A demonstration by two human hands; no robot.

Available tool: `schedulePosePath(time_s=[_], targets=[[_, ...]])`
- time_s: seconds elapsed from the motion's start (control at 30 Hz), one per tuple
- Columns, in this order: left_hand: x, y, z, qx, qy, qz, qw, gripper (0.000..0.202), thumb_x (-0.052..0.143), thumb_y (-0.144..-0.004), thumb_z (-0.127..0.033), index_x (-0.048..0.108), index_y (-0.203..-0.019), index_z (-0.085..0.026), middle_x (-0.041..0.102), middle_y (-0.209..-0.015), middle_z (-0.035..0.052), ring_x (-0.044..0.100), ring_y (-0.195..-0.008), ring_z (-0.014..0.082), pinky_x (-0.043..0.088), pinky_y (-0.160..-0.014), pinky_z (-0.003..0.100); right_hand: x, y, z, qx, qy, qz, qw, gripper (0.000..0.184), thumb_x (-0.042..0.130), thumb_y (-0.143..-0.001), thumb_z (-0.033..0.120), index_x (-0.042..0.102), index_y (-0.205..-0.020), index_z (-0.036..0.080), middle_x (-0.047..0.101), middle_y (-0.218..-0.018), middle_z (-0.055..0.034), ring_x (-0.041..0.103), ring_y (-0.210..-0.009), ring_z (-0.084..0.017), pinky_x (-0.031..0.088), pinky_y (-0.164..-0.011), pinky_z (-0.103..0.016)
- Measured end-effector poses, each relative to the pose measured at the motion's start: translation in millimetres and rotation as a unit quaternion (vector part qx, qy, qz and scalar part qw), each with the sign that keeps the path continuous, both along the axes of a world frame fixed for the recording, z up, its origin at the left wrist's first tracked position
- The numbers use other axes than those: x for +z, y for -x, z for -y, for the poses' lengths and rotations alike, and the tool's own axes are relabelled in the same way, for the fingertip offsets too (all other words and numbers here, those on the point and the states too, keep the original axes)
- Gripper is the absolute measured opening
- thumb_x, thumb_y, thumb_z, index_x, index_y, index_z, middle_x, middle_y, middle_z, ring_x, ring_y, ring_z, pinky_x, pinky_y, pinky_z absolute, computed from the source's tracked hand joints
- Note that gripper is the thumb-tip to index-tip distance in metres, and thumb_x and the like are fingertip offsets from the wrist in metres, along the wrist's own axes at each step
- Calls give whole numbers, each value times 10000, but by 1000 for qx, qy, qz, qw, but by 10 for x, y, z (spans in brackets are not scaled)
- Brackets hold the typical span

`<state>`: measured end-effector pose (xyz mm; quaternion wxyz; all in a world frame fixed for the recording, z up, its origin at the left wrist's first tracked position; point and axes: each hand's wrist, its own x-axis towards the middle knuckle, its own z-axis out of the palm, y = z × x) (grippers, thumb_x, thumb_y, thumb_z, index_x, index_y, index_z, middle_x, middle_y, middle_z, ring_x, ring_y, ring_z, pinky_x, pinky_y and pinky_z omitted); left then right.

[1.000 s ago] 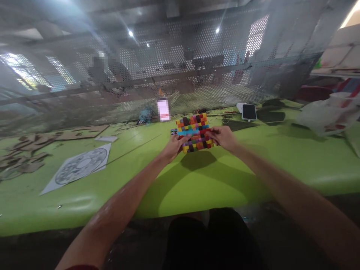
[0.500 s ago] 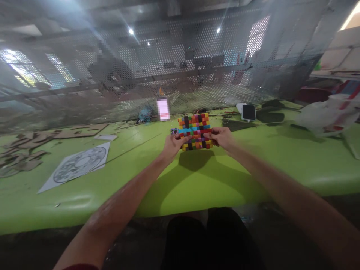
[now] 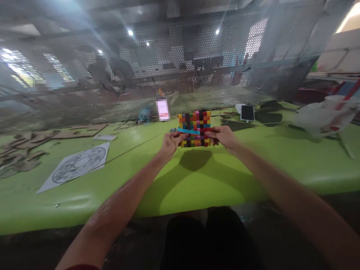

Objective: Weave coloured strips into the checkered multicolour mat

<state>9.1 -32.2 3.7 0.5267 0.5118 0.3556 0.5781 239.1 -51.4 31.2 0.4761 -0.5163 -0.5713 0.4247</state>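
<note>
A small woven mat of many-coloured strips [image 3: 195, 123] is held up over the green table [image 3: 197, 180], just beyond its middle. My left hand [image 3: 170, 142] grips the mat's left edge with closed fingers. My right hand [image 3: 222, 137] grips its right edge, fingers also closed. A light blue strip [image 3: 189, 131] runs slantwise across the mat's front from one hand to the other. The mat's lower corners are hidden behind my fingers.
A printed sheet with a round pattern [image 3: 77, 167] lies at the left, with brown cardboard cut-outs [image 3: 25, 150] beyond it. A phone [image 3: 247, 112] rests at the back right, a white plastic bag [image 3: 323, 116] at far right. A perforated metal screen [image 3: 180, 67] closes the far side.
The mat has been tipped more upright and lifted slightly. The blue strip, which sat level in the weave, now lies slantwise across the front. Both hands stayed at the edges.
</note>
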Motion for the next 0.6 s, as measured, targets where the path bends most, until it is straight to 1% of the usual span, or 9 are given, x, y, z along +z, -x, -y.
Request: schedulePosePath(time_s=[0.13, 0.2, 0.27, 0.33, 0.4, 0.5, 0.6], targets=[[13, 34, -4, -10, 24, -4, 1000, 474, 1002, -485, -441, 788, -767, -126, 774, -758, 70, 711, -664, 173, 605, -682, 317, -2, -69, -39, 40, 32, -9, 999, 231, 855, -818, 323, 764, -872, 118, 646, -574, -12, 567, -498, -100, 431, -500, -235], [30, 59, -3, -23, 41, -11, 999, 471, 1003, -496, -434, 789, -781, -126, 772, -757, 63, 706, -657, 162, 611, -694, 314, 2, -97, -52, 56, 39, -15, 998, 241, 853, -820, 325, 765, -909, 119, 664, -628, -14, 567, -511, -95, 445, -502, -237], [54, 86, 2, -48, 58, -9, 997, 473, 1002, -505, -436, 792, -792, -126, 774, -775, 62, 709, -672, 158, 623, -738, 323, 5, -109, -56, 59, 40, -18, 997, 238, 854, -821, 324, 756, -897, 121, 675, -671, -21, 553, -509, -86, 440, -489, -235], [78, 109, 10, -72, 68, -4, 995, 462, 995, -525, -441, 793, -794, -125, 781, -810, 73, 721, -704, 164, 627, -780, 332, 4, -100, -51, 44, 38, -23, 998, 247, 862, -815, 334, 737, -852, 124, 667, -670, -25, 547, -508, -86, 442, -483, -236], [93, 123, 18, -77, 71, -7, 994, 451, 992, -532, -435, 797, -797, -127, 787, -836, 84, 731, -726, 173, 626, -799, 338, 0, -73, -38, 20, 28, -21, 999, 279, 878, -796, 355, 709, -801, 133, 639, -624, -15, 546, -501, -93, 446, -477, -239], [90, 122, 26, -54, 69, -14, 996, 474, 999, -509, -431, 805, -817, -127, 789, -839, 88, 731, -717, 180, 626, -805, 355, -2, -15, 0, -26, -3, 25, 999, 333, 897, -769, 387, 670, -719, 149, 598, -528, 4, 503, -450, -87, 403, -442, -232], [74, 107, 33, -31, 64, -17, 997, 489, 1002, -480, -451, 797, -781, -125, 776, -789, 78, 718, -679, 182, 624, -780, 363, 5, 25, 40, -45, -29, 64, 997, 352, 899, -769, 358, 647, -639, 149, 596, -492, 1, 471, -418, -69, 376, -437, -222]])
